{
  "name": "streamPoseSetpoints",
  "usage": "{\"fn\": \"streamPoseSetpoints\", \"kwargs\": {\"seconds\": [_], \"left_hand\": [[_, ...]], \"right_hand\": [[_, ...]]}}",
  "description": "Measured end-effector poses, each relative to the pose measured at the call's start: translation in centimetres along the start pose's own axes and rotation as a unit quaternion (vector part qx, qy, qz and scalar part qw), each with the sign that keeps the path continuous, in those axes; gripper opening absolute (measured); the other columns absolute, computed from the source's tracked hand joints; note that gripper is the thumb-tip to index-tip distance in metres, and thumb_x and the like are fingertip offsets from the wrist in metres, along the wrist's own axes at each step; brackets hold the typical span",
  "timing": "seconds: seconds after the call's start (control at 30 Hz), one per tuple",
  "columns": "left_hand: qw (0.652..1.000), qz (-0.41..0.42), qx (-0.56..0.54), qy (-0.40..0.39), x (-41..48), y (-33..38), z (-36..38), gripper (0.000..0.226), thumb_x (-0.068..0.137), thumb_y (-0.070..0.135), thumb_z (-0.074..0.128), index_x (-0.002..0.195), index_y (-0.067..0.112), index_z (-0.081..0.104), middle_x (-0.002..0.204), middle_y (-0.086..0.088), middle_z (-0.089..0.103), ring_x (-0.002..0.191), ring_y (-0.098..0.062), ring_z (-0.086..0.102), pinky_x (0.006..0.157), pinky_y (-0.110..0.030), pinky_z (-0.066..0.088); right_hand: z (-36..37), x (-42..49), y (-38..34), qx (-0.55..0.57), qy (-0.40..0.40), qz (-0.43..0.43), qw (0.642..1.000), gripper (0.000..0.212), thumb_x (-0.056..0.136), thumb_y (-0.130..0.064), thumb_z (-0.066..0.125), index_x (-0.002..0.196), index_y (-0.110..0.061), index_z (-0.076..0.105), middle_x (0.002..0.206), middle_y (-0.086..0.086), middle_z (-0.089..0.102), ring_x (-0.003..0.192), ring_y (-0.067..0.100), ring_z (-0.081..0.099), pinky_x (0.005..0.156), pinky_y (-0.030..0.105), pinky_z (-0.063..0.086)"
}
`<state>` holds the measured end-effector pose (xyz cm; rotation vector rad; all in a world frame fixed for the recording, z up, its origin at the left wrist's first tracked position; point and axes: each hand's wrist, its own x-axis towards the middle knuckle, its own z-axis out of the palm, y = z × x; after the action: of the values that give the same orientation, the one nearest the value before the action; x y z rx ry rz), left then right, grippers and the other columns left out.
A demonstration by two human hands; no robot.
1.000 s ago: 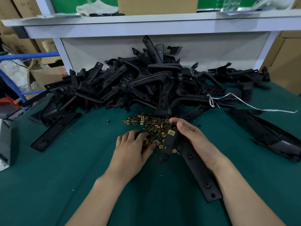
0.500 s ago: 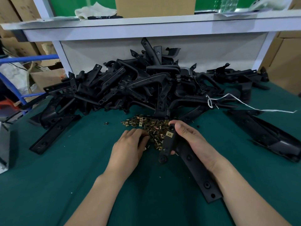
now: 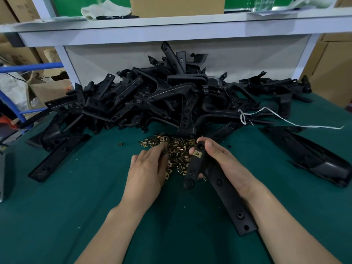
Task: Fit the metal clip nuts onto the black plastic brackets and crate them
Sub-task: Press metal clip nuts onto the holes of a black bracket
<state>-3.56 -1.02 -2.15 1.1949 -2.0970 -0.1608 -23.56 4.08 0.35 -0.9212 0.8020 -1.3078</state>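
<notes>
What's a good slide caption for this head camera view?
Right hand holds a bracket with one clip nut fitted; left hand rests on the loose clip nuts.

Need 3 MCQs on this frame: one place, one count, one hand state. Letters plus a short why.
1. Where does the clip nut pile lie?
A) on the shelf
B) on the green mat in front of the bracket heap
C) in a crate

2. How many clip nuts show fitted on the held bracket?
A) none
B) one
C) four

3. What is the right hand doing?
A) lying flat
B) pulling string
C) gripping the bracket

1 B: it sits on the mat at the heap's near edge.
2 B: a single brass nut shows near its upper end.
3 C: it curls round the bracket.
</notes>
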Motion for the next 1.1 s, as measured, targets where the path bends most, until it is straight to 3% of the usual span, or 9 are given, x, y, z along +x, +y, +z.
{"fn": "streamPoseSetpoints", "kwargs": {"seconds": [0.07,0.23,0.37,0.47,0.63,0.8,1.1], "left_hand": [[0.998,-0.024,-0.046,0.030,-0.1,0.2,0.0,0.027,0.100,0.026,0.056,0.127,0.021,0.054,0.096,0.010,0.062,0.086,-0.008,0.048,0.079,-0.033,0.041],[0.985,-0.049,-0.159,0.053,-0.3,0.5,-0.1,0.014,0.100,0.040,0.050,0.114,0.039,0.053,0.102,0.023,0.062,0.098,-0.011,0.059,0.081,-0.036,0.052],[0.982,-0.019,-0.180,0.047,-0.3,1.1,-0.5,0.023,0.104,0.032,0.049,0.125,0.033,0.060,0.105,0.021,0.063,0.099,-0.010,0.062,0.083,-0.018,0.047],[0.956,-0.069,-0.283,0.037,-0.3,2.0,-0.7,0.021,0.101,0.036,0.054,0.119,0.036,0.064,0.104,0.020,0.068,0.101,-0.005,0.065,0.080,-0.008,0.045],[0.912,-0.110,-0.395,0.015,-0.3,3.1,-1.2,0.012,0.096,0.039,0.061,0.104,0.042,0.069,0.086,0.010,0.070,0.078,-0.010,0.062,0.070,-0.020,0.051],[0.863,-0.133,-0.487,-0.011,0.0,3.5,-1.6,0.026,0.101,0.018,0.057,0.106,0.034,0.076,0.083,0.009,0.070,0.075,-0.003,0.061,0.072,-0.013,0.049],[0.855,-0.155,-0.494,-0.007,0.1,3.4,-1.8,0.029,0.103,0.015,0.054,0.107,0.034,0.076,0.085,0.005,0.072,0.074,-0.006,0.062,0.071,-0.015,0.050]], "right_hand": [[0.0,-0.1,-0.1,0.005,0.012,-0.003,1.000,0.030,0.084,-0.050,0.070,0.105,-0.030,0.075,0.109,0.005,0.074,0.080,0.016,0.071,0.062,0.029,0.058],[0.1,-0.2,-0.4,0.016,0.020,-0.008,1.000,0.023,0.088,-0.044,0.062,0.101,-0.031,0.076,0.103,0.003,0.074,0.080,0.015,0.072,0.064,0.028,0.058],[0.1,-0.2,-0.4,0.017,0.035,-0.003,0.999,0.023,0.089,-0.043,0.059,0.099,-0.033,0.077,0.103,0.002,0.075,0.081,0.014,0.072,0.063,0.028,0.059],[0.1,-0.1,-0.4,0.018,0.030,-0.010,0.999,0.025,0.086,-0.047,0.064,0.102,-0.033,0.076,0.102,0.002,0.074,0.081,0.015,0.071,0.061,0.028,0.058],[0.0,-0.1,-0.5,0.005,0.026,-0.011,1.000,0.028,0.084,-0.053,0.068,0.103,-0.034,0.076,0.100,0.001,0.075,0.080,0.014,0.071,0.061,0.027,0.057],[-0.2,0.0,-0.5,-0.018,0.037,-0.015,0.999,0.037,0.080,-0.058,0.067,0.107,-0.034,0.073,0.099,0.002,0.073,0.083,0.015,0.071,0.068,0.027,0.058],[-0.4,0.2,-0.3,-0.022,0.048,-0.013,0.999,0.054,0.074,-0.065,0.075,0.116,-0.032,0.071,0.111,0.006,0.073,0.103,0.019,0.071,0.081,0.027,0.057]]}}
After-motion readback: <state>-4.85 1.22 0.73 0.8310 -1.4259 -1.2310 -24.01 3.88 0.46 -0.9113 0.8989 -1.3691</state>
